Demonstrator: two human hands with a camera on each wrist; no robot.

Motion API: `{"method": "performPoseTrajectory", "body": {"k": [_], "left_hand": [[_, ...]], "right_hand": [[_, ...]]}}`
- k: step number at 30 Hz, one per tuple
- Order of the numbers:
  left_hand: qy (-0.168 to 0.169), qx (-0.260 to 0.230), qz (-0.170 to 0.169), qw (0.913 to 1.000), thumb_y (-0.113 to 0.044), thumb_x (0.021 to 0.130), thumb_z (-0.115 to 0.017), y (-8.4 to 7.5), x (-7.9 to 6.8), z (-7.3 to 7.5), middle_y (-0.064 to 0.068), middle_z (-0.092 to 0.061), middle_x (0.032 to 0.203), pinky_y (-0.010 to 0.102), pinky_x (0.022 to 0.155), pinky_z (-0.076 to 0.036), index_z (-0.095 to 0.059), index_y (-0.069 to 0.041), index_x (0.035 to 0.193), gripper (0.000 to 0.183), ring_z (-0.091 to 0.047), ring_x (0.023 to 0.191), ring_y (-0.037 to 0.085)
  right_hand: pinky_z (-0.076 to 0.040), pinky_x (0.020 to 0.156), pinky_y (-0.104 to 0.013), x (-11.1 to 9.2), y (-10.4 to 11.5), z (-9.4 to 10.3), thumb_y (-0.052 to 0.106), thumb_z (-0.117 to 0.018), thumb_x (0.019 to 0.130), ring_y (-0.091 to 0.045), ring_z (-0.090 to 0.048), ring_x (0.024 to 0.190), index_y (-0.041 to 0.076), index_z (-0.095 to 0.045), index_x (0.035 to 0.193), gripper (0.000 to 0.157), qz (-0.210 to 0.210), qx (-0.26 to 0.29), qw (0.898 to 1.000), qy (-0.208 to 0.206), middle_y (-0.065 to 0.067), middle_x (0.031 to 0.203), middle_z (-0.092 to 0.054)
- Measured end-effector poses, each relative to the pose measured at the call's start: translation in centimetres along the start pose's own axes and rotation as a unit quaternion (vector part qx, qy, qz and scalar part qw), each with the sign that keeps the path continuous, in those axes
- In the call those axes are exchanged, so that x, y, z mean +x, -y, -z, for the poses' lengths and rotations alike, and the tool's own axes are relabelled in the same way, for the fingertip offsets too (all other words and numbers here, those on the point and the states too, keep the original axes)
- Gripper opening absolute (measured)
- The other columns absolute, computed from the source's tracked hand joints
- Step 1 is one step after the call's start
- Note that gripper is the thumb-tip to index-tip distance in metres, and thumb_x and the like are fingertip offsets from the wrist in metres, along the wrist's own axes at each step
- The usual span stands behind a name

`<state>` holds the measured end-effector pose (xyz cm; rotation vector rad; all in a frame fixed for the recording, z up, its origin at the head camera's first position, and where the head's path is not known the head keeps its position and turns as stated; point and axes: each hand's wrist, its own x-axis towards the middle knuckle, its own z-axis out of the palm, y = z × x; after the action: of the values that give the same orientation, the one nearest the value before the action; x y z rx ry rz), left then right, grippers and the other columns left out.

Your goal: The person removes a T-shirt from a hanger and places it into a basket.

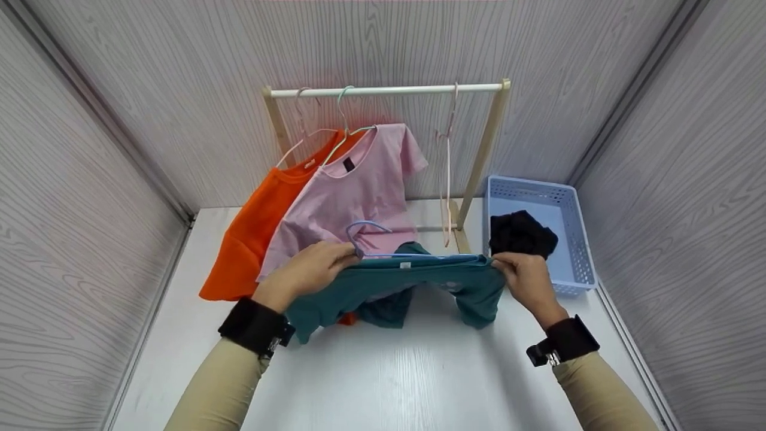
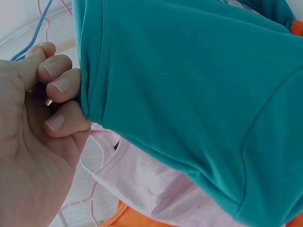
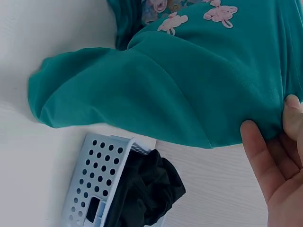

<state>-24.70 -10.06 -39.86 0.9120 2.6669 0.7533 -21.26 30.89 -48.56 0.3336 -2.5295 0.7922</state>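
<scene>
A teal garment [image 1: 392, 278] with a small white label at its upper edge is stretched between both hands. Along that edge runs a blue hanger [image 1: 413, 255], its hook standing up at the left end. My left hand [image 1: 314, 266] grips the hanger at the base of its hook, curled fingers against the garment's edge in the left wrist view. At the opposite corner, my right hand [image 1: 525, 278] pinches the teal fabric between thumb and fingers. Pink flower decorations [image 3: 221, 15] show on the garment in the right wrist view.
Behind the hands stands a clothes rack with a white rail [image 1: 389, 91]. An orange shirt [image 1: 251, 227], a pink T-shirt [image 1: 365, 185] and a bare pinkish hanger [image 1: 448, 185] hang from it. To the right, a light blue basket [image 1: 565, 239] holds a black cloth [image 1: 522, 234].
</scene>
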Motion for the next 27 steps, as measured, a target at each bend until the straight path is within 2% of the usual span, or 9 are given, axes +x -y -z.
{"method": "performPoseTrajectory", "body": {"k": [4, 8, 11, 14, 17, 19, 23, 27], "left_hand": [[-0.006, -0.006, 0.001, 1.0, -0.03, 0.102, -0.049, 0.1, -0.3, 0.0, 0.002, -0.056, 0.088, 0.035, 0.086, -0.053, -0.059, -0.017, 0.107, 0.017, -0.056, 0.085, 0.018], [0.001, -0.019, 0.0, 0.9998, -0.031, 0.102, -0.048, -0.3, -0.2, -0.1, 0.001, -0.055, 0.088, 0.033, 0.085, -0.052, -0.059, -0.017, 0.108, 0.018, -0.056, 0.085, 0.017], [0.004, -0.02, 0.0, 0.9998, -0.032, 0.103, -0.048, -0.8, 0.1, -0.2, 0.001, -0.053, 0.085, 0.031, 0.08, -0.049, -0.059, -0.015, 0.108, 0.02, -0.055, 0.085, 0.017], [0.003, -0.019, 0.005, 0.9998, -0.032, 0.103, -0.048, -1.4, 0.5, -0.1, 0.0, -0.052, 0.082, 0.03, 0.075, -0.046, -0.059, -0.014, 0.105, 0.022, -0.055, 0.082, 0.017], [0.002, -0.007, 0.002, 1.0, -0.031, 0.103, -0.047, -2.1, 1.2, 0.1, 0.0, -0.053, 0.079, 0.029, 0.071, -0.044, -0.06, -0.012, 0.103, 0.023, -0.054, 0.077, 0.017], [0.003, 0.002, -0.004, 1.0, -0.031, 0.104, -0.046, -2.6, 1.8, 0.2, -0.001, -0.053, 0.079, 0.029, 0.069, -0.043, -0.061, -0.012, 0.103, 0.024, -0.054, 0.076, 0.017], [0.012, 0.008, -0.029, 0.9995, -0.031, 0.103, -0.047, -3.7, 3.1, 0.1, 0.0, -0.053, 0.079, 0.03, 0.07, -0.044, -0.061, -0.012, 0.106, 0.024, -0.055, 0.077, 0.019], [0.023, 0.015, -0.047, 0.9985, -0.033, 0.103, -0.048, -4.8, 4.3, -0.3, 0.0, -0.05, 0.077, 0.028, 0.069, -0.044, -0.06, -0.013, 0.105, 0.023, -0.054, 0.076, 0.018]], "right_hand": [[-0.057, 0.068, -0.041, 0.0, -0.1, -0.6, 0.007, -0.071, 0.086, -0.026, -0.072, 0.079, 0.003, -0.077, 0.093, 0.009, -0.014, 0.001, 1.0, 0.009, -0.013, 0.089, -0.076], [-0.057, 0.069, -0.039, -0.1, 0.4, -1.3, 0.007, -0.07, 0.088, -0.021, -0.072, 0.078, 0.004, -0.077, 0.093, 0.009, -0.013, 0.016, 0.999, 0.044, -0.01, 0.088, -0.076], [-0.058, 0.069, -0.036, -0.2, 1.2, -2.1, 0.008, -0.068, 0.09, -0.02, -0.072, 0.08, 0.004, -0.076, 0.097, 0.012, -0.017, 0.049, 0.996, 0.075, -0.01, 0.092, -0.076], [-0.059, 0.069, -0.031, -0.2, 2.3, -2.9, 0.01, -0.063, 0.094, -0.02, -0.071, 0.083, 0.004, -0.074, 0.104, 0.016, -0.044, 0.111, 0.987, 0.111, -0.011, 0.097, -0.074], [-0.058, 0.067, -0.026, -0.2, 3.6, -4.0, 0.013, -0.059, 0.097, -0.017, -0.07, 0.082, 0.005, -0.072, 0.105, 0.017, -0.078, 0.165, 0.972, 0.144, -0.009, 0.098, -0.072], [-0.057, 0.066, -0.024, -0.1, 4.3, -4.9, 0.014, -0.057, 0.098, -0.014, -0.068, 0.078, 0.006, -0.071, 0.104, 0.017, -0.086, 0.178, 0.968, 0.156, -0.007, 0.095, -0.071], [-0.051, 0.063, -0.022, -0.1, 5.9, -6.6, 0.017, -0.058, 0.098, -0.008, -0.059, 0.07, 0.006, -0.07, 0.101, 0.017, -0.073, 0.175, 0.969, 0.157, -0.002, 0.084, -0.067], [-0.046, 0.065, -0.022, -0.1, 7.4, -7.9, 0.021, -0.059, 0.098, -0.008, -0.054, 0.071, 0.009, -0.07, 0.099, 0.016, -0.054, 0.193, 0.966, 0.16, 0.001, 0.081, -0.064]]}}
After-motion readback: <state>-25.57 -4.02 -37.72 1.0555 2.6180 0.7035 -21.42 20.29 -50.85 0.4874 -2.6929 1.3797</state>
